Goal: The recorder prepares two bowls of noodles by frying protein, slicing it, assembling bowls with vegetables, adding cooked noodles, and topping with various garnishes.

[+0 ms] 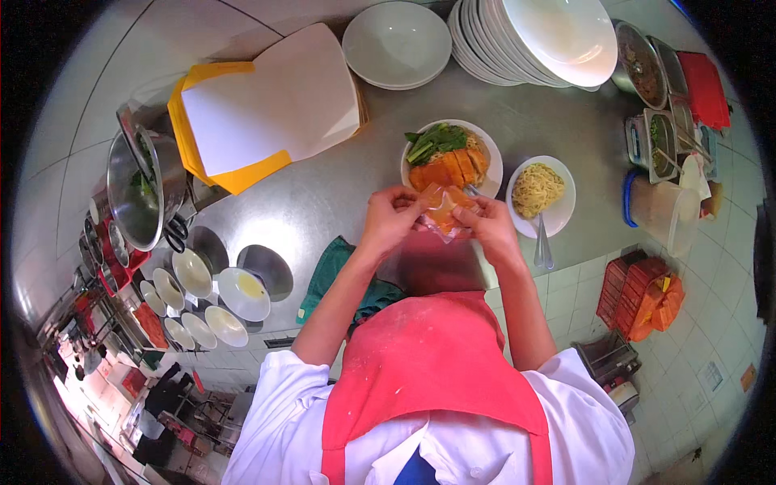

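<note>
Between my left hand [394, 219] and my right hand [490, 224], both closed on its edges, is a small clear plastic bag [444, 209] with orange-red contents. It is over the near rim of a white plate [496, 159] that bears leafy greens [438, 143], sliced orange-brown meat [450, 168] and some noodles [483, 143]. Part of a metal utensil [471, 190] shows beside my right fingers. Right of that plate, a smaller white plate [567, 203] holds noodles [537, 189], with metal cutlery [543, 242] on its near rim.
White paper sheets [273, 106] and stacked white plates [397, 42] line the back. A metal bowl [136, 206] and several small white bowls [244, 294] are at left, a green cloth [327, 279] near my left forearm. Food containers [662, 145] stand at right.
</note>
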`<state>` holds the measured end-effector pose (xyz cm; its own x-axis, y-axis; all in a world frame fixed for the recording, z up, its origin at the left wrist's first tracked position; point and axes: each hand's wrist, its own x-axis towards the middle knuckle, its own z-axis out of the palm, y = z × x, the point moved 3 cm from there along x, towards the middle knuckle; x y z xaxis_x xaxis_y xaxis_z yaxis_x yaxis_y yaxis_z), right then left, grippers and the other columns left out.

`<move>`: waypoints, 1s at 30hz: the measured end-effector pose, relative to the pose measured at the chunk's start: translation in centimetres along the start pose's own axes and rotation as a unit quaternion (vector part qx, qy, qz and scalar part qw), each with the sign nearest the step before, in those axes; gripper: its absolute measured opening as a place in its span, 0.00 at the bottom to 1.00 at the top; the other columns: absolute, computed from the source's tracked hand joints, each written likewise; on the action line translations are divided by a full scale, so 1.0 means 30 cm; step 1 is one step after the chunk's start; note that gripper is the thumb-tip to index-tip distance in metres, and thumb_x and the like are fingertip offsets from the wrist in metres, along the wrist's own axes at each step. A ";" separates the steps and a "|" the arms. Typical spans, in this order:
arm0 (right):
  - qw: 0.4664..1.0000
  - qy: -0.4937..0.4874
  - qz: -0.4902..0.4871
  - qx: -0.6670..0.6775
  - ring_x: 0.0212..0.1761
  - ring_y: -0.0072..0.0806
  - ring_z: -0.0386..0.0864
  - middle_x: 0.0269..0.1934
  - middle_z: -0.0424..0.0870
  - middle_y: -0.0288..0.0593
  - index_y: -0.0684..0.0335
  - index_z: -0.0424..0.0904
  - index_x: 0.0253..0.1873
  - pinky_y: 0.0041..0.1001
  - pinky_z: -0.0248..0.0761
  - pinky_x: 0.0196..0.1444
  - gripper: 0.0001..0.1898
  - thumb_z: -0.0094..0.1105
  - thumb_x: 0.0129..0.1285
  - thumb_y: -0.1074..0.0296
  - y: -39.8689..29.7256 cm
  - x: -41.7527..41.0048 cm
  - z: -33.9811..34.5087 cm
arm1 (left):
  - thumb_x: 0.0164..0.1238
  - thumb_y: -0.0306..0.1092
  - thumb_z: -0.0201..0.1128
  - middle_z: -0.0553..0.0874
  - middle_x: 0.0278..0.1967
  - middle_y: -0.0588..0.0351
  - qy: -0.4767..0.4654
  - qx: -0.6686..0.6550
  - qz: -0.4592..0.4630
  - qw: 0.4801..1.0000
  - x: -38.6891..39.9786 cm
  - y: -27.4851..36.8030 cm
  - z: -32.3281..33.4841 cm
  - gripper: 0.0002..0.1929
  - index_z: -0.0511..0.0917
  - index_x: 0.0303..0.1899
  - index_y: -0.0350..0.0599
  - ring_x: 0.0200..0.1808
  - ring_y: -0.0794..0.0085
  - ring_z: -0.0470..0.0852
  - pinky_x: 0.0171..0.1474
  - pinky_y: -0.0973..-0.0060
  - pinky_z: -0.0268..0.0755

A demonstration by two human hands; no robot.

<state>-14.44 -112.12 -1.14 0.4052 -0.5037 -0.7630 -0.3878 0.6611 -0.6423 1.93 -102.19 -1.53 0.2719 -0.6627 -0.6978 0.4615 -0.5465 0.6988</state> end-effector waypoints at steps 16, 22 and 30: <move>0.999 -0.030 0.025 0.020 0.30 0.28 0.84 0.36 0.85 0.50 0.78 0.73 0.53 0.22 0.79 0.28 0.22 0.67 0.57 0.71 -0.094 0.063 -0.098 | 0.66 0.27 0.63 0.85 0.32 0.50 -0.031 -0.031 0.014 0.999 0.109 0.099 0.090 0.09 0.79 0.43 0.30 0.30 0.72 0.85 0.31 0.78 0.82; 0.995 -0.087 0.057 0.000 0.26 0.25 0.83 0.34 0.85 0.48 0.78 0.74 0.52 0.19 0.74 0.23 0.21 0.68 0.57 0.72 -0.153 0.066 -0.126 | 0.62 0.24 0.64 0.85 0.33 0.49 -0.034 -0.016 0.004 0.999 0.140 0.080 0.132 0.11 0.78 0.44 0.28 0.30 0.71 0.85 0.31 0.78 0.82; 0.992 -0.095 0.071 -0.034 0.24 0.25 0.80 0.31 0.83 0.46 0.76 0.75 0.51 0.22 0.76 0.22 0.13 0.57 0.67 0.72 -0.156 0.055 -0.074 | 0.64 0.25 0.63 0.85 0.29 0.48 -0.156 0.095 -0.053 0.982 0.120 0.140 0.159 0.11 0.77 0.43 0.25 0.24 0.71 0.85 0.27 0.78 0.80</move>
<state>-13.80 -117.29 0.45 0.4878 -0.2897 -0.8235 -0.5049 0.6760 -0.5368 0.83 -109.31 -0.36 -0.0549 -0.7058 -0.7063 0.3002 -0.6863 0.6625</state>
